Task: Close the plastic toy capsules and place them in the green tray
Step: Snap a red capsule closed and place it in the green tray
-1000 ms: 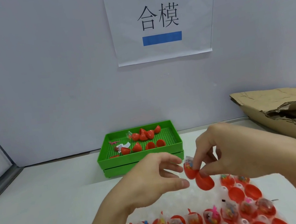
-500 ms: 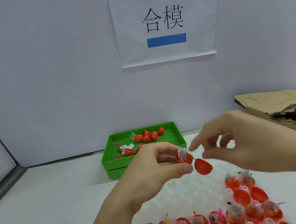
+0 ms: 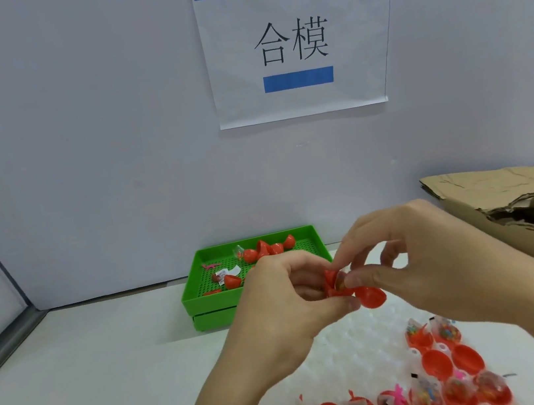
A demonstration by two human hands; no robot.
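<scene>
Looks like a small factory assembly bench: printed station sign (image 3: 298,39) taped on the wall at 12 o'clock, green tray (image 3: 204,302) of parts, torn cardboard (image 3: 510,218) at 3 o'clock.

left grip (image 3: 293,297) pinching, right grip (image 3: 416,259) pinching
</scene>
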